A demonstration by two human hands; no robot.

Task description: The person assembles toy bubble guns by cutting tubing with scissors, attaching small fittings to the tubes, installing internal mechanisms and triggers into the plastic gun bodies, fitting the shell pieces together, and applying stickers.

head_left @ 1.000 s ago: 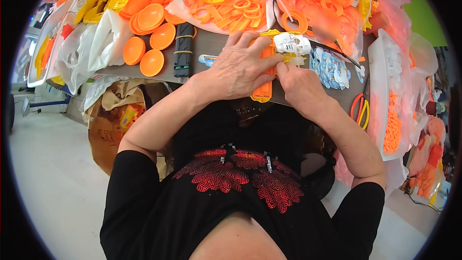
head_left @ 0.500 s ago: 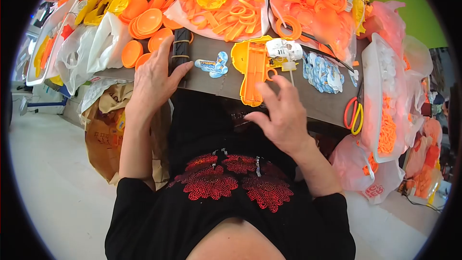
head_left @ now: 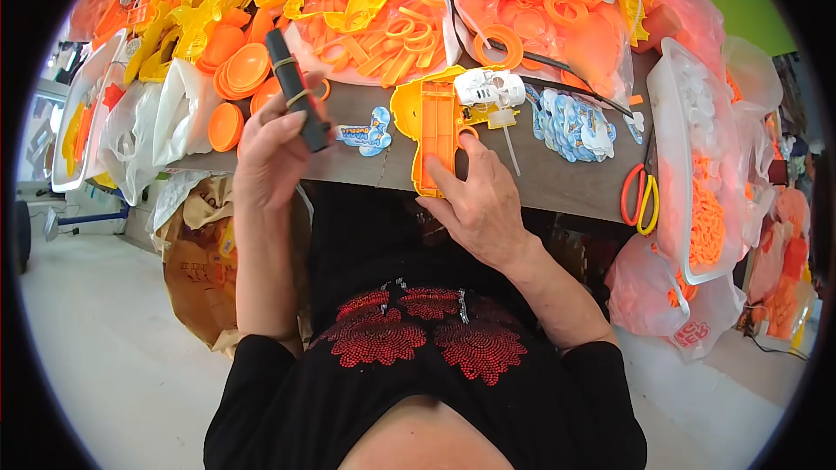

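- Black, slim and wrapped with tan rubber bands, the bar [head_left: 293, 74] is raised at a slant in the left hand [head_left: 274, 141], whose fingers are curled closed round its lower end; motion blur makes the finer grip hard to read.
- Yellow-and-orange shell [head_left: 435, 126] lies open side up on the grey table [head_left: 557, 190], its lower end at the front edge.
- Right hand [head_left: 482, 204] is half open over that lower end, fingers touching it; whether it grips or merely rests, I cannot tell.
- White plastic part [head_left: 489, 87] sits against the shell's upper right, a thin tube hanging down.
- Blue sticker [head_left: 374, 133] lies left of the shell; a sticker pile [head_left: 570, 126] lies to its right.
- Red-and-yellow scissors [head_left: 642, 196] lie beside the white tray [head_left: 669, 176].
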